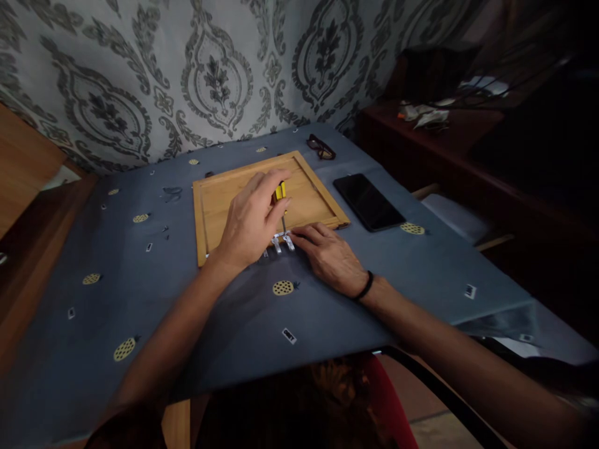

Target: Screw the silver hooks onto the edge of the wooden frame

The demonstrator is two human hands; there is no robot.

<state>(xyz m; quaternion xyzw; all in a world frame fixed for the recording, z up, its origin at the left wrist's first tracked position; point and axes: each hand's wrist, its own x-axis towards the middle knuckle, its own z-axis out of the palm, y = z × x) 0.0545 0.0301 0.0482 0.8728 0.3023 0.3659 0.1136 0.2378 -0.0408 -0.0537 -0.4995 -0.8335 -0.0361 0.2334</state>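
The board [243, 202] lies on the bench [224, 368], with the hooks [289, 243] at its 6 o'clock edge. The fingers of the left hand [248, 221] are closed around the driver [280, 192], thumb against its yellow handle; its shaft runs down to the metal by the hooks. The fingers of the right hand [334, 259] are bent, their tips at the 3 o'clock side of the hooks; whether they pinch anything, I cannot tell.

The main risk, as I judge it, is the tip slipping. The shaft looks thin, and if it leans or the push comes off-line, it could skid, scratch the wood or jab the right fingertips, which are very near. Pressing at the board's very edge could also slide or tip it, since the cloth beneath is loose and may bunch. If the right fingers bear unevenly, the hooks could twist out of line. Too much force might split the thin rim.

The small bits [165, 234] at 9 o'clock from the board could roll or be lost if the cloth is tugged. The phone [369, 202], near 3 o'clock, could get knocked if the board swings; the glasses [321, 148], at 1 o'clock, seem less exposed
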